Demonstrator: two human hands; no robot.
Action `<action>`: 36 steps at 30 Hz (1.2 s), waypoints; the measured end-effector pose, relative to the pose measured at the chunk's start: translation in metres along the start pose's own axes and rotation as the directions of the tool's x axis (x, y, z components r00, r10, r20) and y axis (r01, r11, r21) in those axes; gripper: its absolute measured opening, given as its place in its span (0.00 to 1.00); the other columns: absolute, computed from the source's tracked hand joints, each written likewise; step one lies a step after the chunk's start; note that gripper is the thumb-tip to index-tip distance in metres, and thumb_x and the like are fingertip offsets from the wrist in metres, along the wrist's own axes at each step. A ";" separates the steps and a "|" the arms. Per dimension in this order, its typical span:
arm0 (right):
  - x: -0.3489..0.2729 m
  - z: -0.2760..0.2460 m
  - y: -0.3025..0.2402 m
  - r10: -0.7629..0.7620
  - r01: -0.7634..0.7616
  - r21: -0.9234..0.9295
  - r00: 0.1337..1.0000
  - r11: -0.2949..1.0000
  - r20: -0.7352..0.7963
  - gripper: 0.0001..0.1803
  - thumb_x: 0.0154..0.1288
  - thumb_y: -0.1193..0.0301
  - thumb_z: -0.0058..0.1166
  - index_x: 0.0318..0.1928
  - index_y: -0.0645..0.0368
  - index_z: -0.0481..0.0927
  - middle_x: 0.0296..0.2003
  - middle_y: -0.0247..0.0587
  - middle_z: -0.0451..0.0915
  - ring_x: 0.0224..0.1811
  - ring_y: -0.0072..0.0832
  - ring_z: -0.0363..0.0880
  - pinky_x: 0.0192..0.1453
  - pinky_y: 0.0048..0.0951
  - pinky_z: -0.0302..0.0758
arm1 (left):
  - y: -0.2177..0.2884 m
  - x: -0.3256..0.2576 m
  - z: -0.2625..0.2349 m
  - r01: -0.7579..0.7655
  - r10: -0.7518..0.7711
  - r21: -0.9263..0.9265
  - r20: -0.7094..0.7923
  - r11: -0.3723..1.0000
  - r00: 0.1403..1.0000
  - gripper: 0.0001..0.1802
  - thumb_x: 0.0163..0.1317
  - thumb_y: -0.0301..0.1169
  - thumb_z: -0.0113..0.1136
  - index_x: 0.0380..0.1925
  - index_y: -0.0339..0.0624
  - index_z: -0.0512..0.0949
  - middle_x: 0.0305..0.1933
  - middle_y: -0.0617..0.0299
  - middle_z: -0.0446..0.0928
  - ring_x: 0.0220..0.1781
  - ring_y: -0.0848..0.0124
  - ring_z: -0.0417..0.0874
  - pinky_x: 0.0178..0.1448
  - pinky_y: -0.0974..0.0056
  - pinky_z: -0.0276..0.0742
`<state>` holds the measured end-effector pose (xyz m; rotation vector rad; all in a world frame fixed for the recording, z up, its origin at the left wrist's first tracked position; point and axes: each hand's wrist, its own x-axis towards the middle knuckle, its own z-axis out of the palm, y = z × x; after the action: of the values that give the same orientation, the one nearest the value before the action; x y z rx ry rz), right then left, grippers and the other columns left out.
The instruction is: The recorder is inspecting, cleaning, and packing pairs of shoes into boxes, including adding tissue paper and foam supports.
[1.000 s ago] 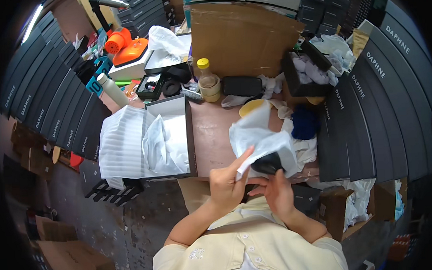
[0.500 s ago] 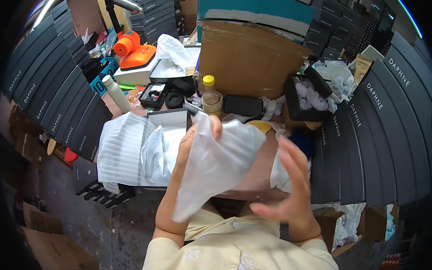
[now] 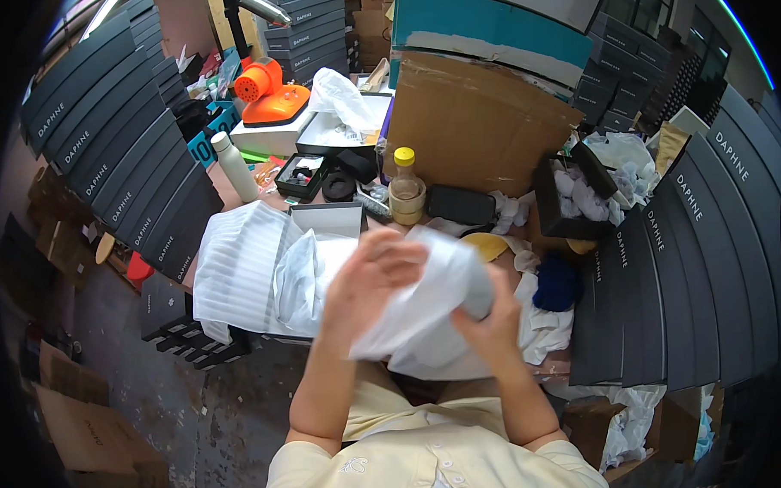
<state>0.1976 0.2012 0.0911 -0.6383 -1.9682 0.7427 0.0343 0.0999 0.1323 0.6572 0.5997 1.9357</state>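
Observation:
A white translucent wrapped bundle point(image 3: 439, 281) is held up in front of my chest, and its contents are hidden. My right hand point(image 3: 495, 319) grips its right end, thumb on the near side. My left hand point(image 3: 375, 283) is beside its left edge, blurred, with the palm showing and the fingers loosely curved and apart. A loose white sheet hangs below the bundle over the table edge. To the left, an open shoebox point(image 3: 328, 219) is partly covered by white wrapping sheets point(image 3: 241, 271) and a white packet point(image 3: 297, 282).
Dark shoebox stacks rise at left point(image 3: 117, 163) and right point(image 3: 696, 259). Behind are an orange blower point(image 3: 269, 98), a white bottle point(image 3: 235, 168), a yellow-capped jar point(image 3: 406, 187), a black case point(image 3: 461, 209) and a large carton point(image 3: 481, 120). A navy cloth point(image 3: 558, 281) lies at right.
My right hand has moved in from the right and taken hold of the bundle. My left hand has come off its top and shifted down beside it. The view has shifted slightly.

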 end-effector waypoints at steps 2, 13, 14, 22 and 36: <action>0.017 -0.019 0.012 0.168 -0.173 -0.046 0.982 0.984 -0.087 0.29 0.41 0.66 0.67 0.46 0.61 0.74 0.32 0.49 0.80 0.36 0.46 0.80 0.41 0.38 0.76 | 0.014 -0.031 -0.014 -0.338 0.268 0.588 0.207 0.734 0.941 0.30 0.65 0.46 0.44 0.56 0.30 0.63 0.54 0.41 0.71 0.56 0.60 0.74 0.60 0.56 0.68; 0.023 -0.034 -0.022 -0.303 0.309 0.038 0.893 0.950 0.332 0.23 0.31 0.67 0.64 0.35 0.60 0.81 0.35 0.46 0.79 0.44 0.42 0.78 0.51 0.35 0.72 | -0.124 -0.034 -0.043 0.284 -0.408 0.470 0.186 0.836 0.894 0.27 0.71 0.43 0.36 0.63 0.36 0.59 0.63 0.56 0.62 0.66 0.65 0.63 0.68 0.61 0.59; 0.017 -0.031 -0.015 -0.254 0.242 0.079 0.896 0.967 0.364 0.24 0.31 0.66 0.64 0.36 0.61 0.80 0.35 0.45 0.79 0.43 0.41 0.79 0.51 0.35 0.73 | -0.130 -0.036 -0.049 0.421 -0.504 0.367 0.167 0.829 0.848 0.27 0.70 0.43 0.37 0.63 0.37 0.59 0.64 0.57 0.63 0.65 0.65 0.64 0.68 0.62 0.59; -0.045 -0.038 0.132 0.510 -0.451 0.423 0.860 0.786 -0.029 0.27 0.46 0.62 0.56 0.48 0.63 0.73 0.34 0.42 0.78 0.35 0.29 0.78 0.42 0.31 0.75 | -0.020 -0.085 -0.062 0.159 0.493 0.973 -0.224 0.170 0.841 0.10 0.63 0.30 0.50 0.31 0.33 0.77 0.28 0.54 0.77 0.33 0.71 0.78 0.39 0.65 0.73; 0.013 0.040 0.100 -0.331 -0.886 0.409 0.461 -0.217 0.823 0.40 0.40 0.53 0.60 0.53 0.65 0.69 0.42 0.50 0.77 0.43 0.37 0.78 0.47 0.36 0.75 | 0.045 0.019 -0.132 -0.091 0.102 0.956 0.123 -0.279 0.987 0.28 0.59 0.41 0.57 0.57 0.37 0.67 0.60 0.47 0.66 0.66 0.51 0.63 0.70 0.51 0.57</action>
<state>0.1702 0.2686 0.0104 0.3037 -0.8518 3.0759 -0.0901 0.0808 0.0686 1.7602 2.3720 1.0018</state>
